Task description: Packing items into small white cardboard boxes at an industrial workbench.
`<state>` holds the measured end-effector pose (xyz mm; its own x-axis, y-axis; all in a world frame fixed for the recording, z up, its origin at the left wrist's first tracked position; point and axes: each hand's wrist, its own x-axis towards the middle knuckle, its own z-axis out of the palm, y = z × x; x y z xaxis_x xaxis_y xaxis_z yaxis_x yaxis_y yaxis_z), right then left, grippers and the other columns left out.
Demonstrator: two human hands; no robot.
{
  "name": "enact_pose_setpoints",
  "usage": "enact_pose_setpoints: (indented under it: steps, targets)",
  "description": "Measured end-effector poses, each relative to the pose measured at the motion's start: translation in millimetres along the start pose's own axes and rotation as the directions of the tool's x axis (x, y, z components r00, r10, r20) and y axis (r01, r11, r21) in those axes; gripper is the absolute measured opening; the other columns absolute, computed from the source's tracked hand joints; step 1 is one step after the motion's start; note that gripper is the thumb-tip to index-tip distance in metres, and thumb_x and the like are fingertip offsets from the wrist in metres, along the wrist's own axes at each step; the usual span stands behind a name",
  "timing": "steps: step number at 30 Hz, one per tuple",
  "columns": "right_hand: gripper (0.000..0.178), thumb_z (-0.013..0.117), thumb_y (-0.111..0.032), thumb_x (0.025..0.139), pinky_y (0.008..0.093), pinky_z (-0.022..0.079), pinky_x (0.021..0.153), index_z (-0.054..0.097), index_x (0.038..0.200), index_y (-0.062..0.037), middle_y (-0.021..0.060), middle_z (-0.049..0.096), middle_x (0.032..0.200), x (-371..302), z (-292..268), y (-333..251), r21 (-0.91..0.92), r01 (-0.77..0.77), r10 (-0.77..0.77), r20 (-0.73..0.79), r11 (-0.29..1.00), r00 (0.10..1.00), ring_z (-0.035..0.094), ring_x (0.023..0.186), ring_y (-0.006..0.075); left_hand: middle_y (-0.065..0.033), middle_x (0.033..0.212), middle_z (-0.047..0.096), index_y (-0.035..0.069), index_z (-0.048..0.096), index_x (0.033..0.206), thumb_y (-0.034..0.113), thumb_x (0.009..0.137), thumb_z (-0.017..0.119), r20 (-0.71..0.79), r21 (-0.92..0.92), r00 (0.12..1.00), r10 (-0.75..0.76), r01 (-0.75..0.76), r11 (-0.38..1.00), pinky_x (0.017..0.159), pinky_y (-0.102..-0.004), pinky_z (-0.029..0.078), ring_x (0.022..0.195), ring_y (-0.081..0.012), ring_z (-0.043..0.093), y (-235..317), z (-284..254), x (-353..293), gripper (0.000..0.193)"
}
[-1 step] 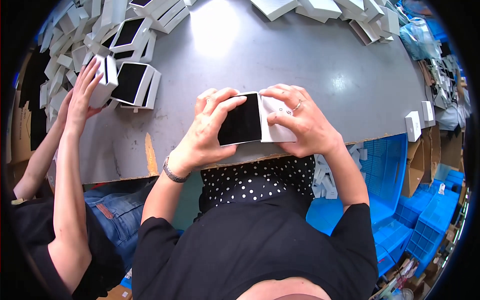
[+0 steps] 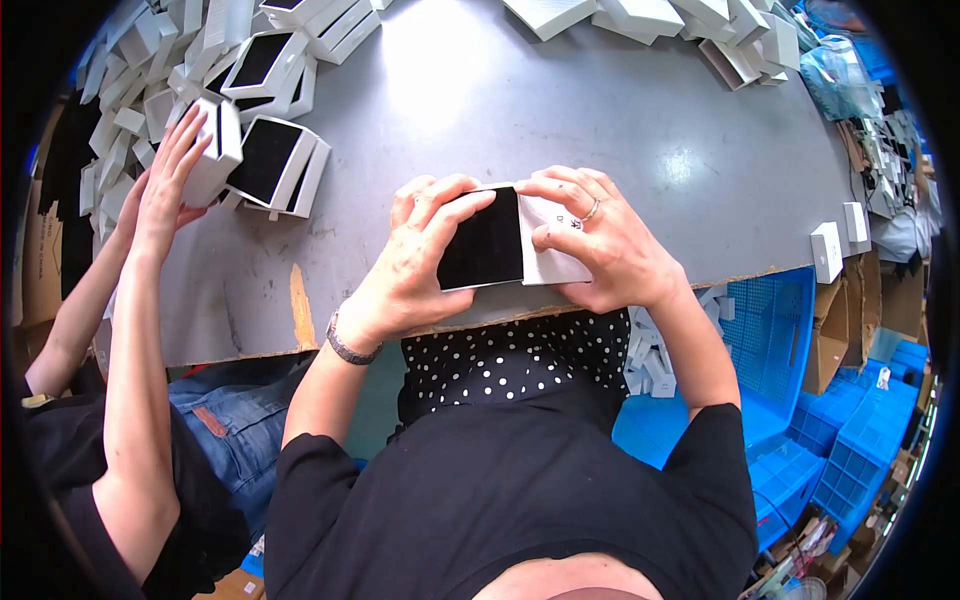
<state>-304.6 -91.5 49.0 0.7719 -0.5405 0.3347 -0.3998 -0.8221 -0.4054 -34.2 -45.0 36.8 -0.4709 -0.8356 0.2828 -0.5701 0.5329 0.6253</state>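
We see white glare wash out the far side of the broad, smooth grey worktable (image 2: 640, 130), fainter toward its right; fisheye distortion curves its outline.

Around one table (image 2: 560, 110) I count four hands: the person's left hand (image 2: 405, 258) and right hand (image 2: 617, 245), and two co-worker's hands (image 2: 165, 195). There is one black-and-white box (image 2: 488, 245) between the person's hands, one ring (image 2: 592, 210), one wristband (image 2: 350, 343), and two small white boxes (image 2: 826, 253) at the table's right edge. The heaped boxes (image 2: 112, 158) on the left are many, but they overlap, so their exact number cannot be told.
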Motion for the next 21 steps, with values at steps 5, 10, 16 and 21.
enact_pose_setpoints:
  steps: [5, 10, 16, 21]
  targets:
    - [0.049, 0.079, -0.013, 0.053, 0.0529, 0.039, 0.109, 0.062, 0.099, -0.0132, 0.0165, 0.051, 0.143, 1, 2, -1, 0.018, 0.064, -0.066, 0.12, 0.998, 0.991, 0.048, 0.133, 0.0387, -0.0157, 0.144, 0.047, 0.008, 0.048, 0.145, 0.01, 0.059, 0.078, 0.037, -0.031, 0.999, -0.04, 0.041, 0.999, 0.117, -0.0484, 0.033, 0.135, -0.0376, 0.041, -6, -2, 0, 0.091]
    - [0.048, 0.079, -0.012, 0.052, 0.053, 0.04, 0.107, 0.062, 0.097, -0.0114, 0.015, 0.05, 0.144, 7, 8, 3, 0.197, -0.039, 0.033, 0.036, 0.98, 0.999, 0.047, 0.133, 0.0392, -0.0179, 0.145, 0.046, 0.007, 0.047, 0.147, 0.014, 0.059, 0.078, 0.119, -0.168, 0.989, -0.084, 0.104, 0.98, 0.118, -0.048, 0.033, 0.137, -0.0377, 0.039, -14, -6, 0, 0.094]
    - [0.051, 0.08, -0.012, 0.052, 0.054, 0.042, 0.104, 0.062, 0.1, -0.0067, 0.0166, 0.051, 0.141, 16, 2, 1, 0.128, 0.094, -0.106, 0.088, 0.987, 0.99, 0.048, 0.13, 0.0431, -0.0207, 0.145, 0.043, 0.007, 0.04, 0.15, 0.016, 0.062, 0.078, 0.102, -0.097, 0.994, -0.024, 0.034, 0.995, 0.118, -0.0514, 0.029, 0.136, -0.0418, 0.036, -16, -12, -2, 0.096]
    - [0.048, 0.08, -0.011, 0.052, 0.0545, 0.041, 0.106, 0.062, 0.097, -0.008, 0.0138, 0.053, 0.137, 10, -1, -10, 0.114, 0.04, -0.052, 0.106, 0.993, 0.993, 0.048, 0.129, 0.0407, -0.0225, 0.147, 0.039, 0.006, 0.036, 0.154, 0.018, 0.062, 0.079, 0.122, -0.274, 0.992, 0.015, 0.019, 0.961, 0.119, -0.0524, 0.027, 0.137, -0.0446, 0.033, -19, 9, 1, 0.102]
